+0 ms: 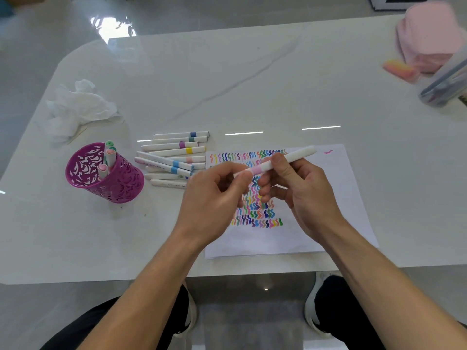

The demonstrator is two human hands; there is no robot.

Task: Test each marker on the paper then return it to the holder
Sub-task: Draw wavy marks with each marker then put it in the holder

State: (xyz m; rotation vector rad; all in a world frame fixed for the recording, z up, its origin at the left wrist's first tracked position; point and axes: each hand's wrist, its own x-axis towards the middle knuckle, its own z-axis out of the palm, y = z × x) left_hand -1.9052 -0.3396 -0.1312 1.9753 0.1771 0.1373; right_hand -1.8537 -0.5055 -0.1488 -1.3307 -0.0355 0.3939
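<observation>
Marker [285,160] over paper [328,198]; holder [121,183], tissue [75,109] leftward.

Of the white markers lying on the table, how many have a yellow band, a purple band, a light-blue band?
Yellow-banded white marker: 1
Purple-banded white marker: 1
Light-blue-banded white markers: 2
Total: 4

A white, marble-look table [252,79] with faint grey veins fills most of the view, its rounded corner at ten o'clock. Its glossy top mirrors short bright strips of light [244,133] near the centre. Beyond it, from nine to twelve o'clock, lies pale polished floor [38,46] with a bright patch of glare [113,27] at eleven o'clock. A dark-framed object [394,1] is cut off at one o'clock. Grey floor shows again below the table's near edge at six o'clock.
</observation>
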